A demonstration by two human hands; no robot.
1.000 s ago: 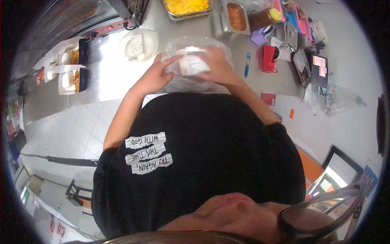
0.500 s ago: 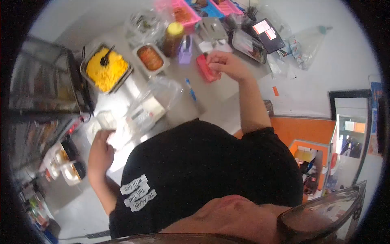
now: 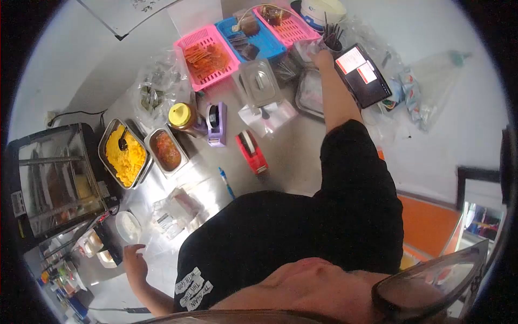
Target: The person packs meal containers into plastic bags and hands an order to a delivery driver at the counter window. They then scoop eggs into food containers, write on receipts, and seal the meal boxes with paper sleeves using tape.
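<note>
My left hand (image 3: 135, 262) hangs low at the left with fingers partly spread and nothing visible in it. Just above it sits a round white tub (image 3: 128, 227), and clear plastic bags (image 3: 172, 216) lie to its right. My right hand (image 3: 324, 58) reaches to the back right, at clear plastic packaging (image 3: 306, 49) beside a cup of black sticks (image 3: 332, 38). Its fingers are largely hidden, so I cannot make out a grip. Below that arm is a clear-lidded tray (image 3: 310, 92). A red tape dispenser (image 3: 251, 152) rests on the table, apart from both hands.
Pink (image 3: 190, 75) and blue (image 3: 270, 46) baskets of packets line the back. A pan of yellow food (image 3: 125, 156), a pan of red sauce (image 3: 166, 150), a yellow-capped bottle (image 3: 182, 116), a purple tape dispenser (image 3: 217, 127) and a blue pen (image 3: 226, 182) stand nearby. A tablet (image 3: 362, 75) leans at right.
My right hand has left the red tape dispenser and stretched to the back right. My left hand has dropped lower in view. The camera view has shifted, showing more of the back.
</note>
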